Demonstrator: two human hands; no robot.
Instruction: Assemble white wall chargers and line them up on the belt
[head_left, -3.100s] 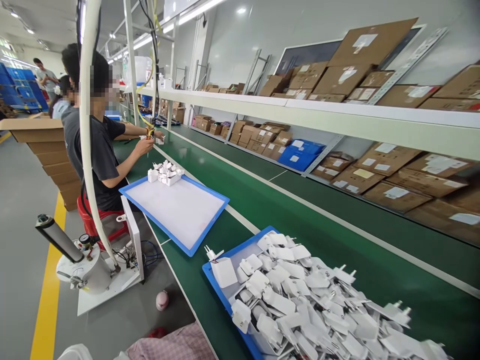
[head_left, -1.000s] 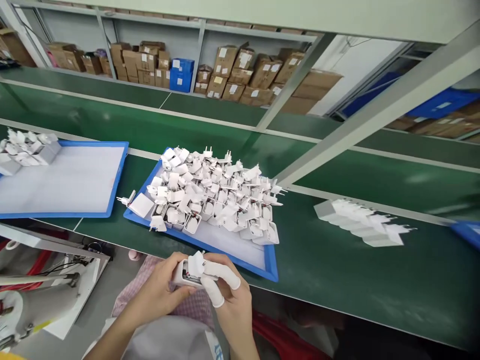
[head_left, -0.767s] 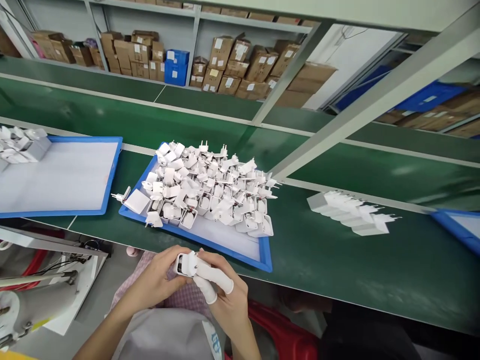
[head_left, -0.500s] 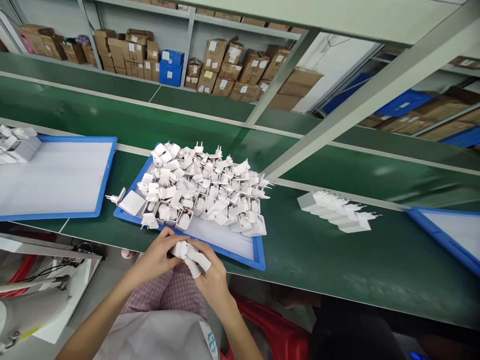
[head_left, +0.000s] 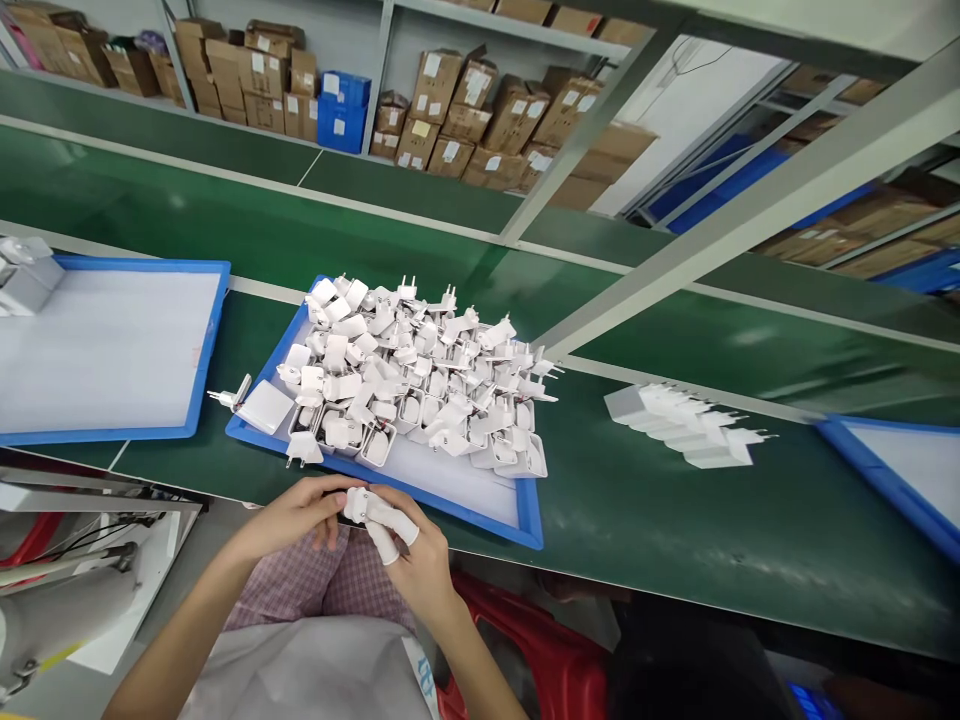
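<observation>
Both hands meet just in front of the table's near edge, around a small white power adapter part (head_left: 356,504). My left hand (head_left: 300,515) is closed on its left side, thumb and fingertips pressed to it. From the other side my right hand (head_left: 426,565) grips the same part; white finger cots cover two of its fingers, and the part's underside is hidden. Just beyond the hands lies a blue-rimmed tray (head_left: 469,510) heaped with white plug adapters (head_left: 420,365), many with open housings and two-pin plugs. One housing (head_left: 268,406) sits at the tray's left corner, its plug piece hanging outward.
On the left, another blue-rimmed tray (head_left: 112,350) holds white housings (head_left: 28,275). A row of white adapters (head_left: 682,425) stands on the green table (head_left: 637,520) at right, before a third tray (head_left: 900,470). A slanting metal post (head_left: 720,220) rises behind. Cartons fill the back shelves.
The view has shifted slightly. My left hand has flattened and drawn a little left along the adapter part, its lower fingers now showing beneath. My right hand keeps its hold.
</observation>
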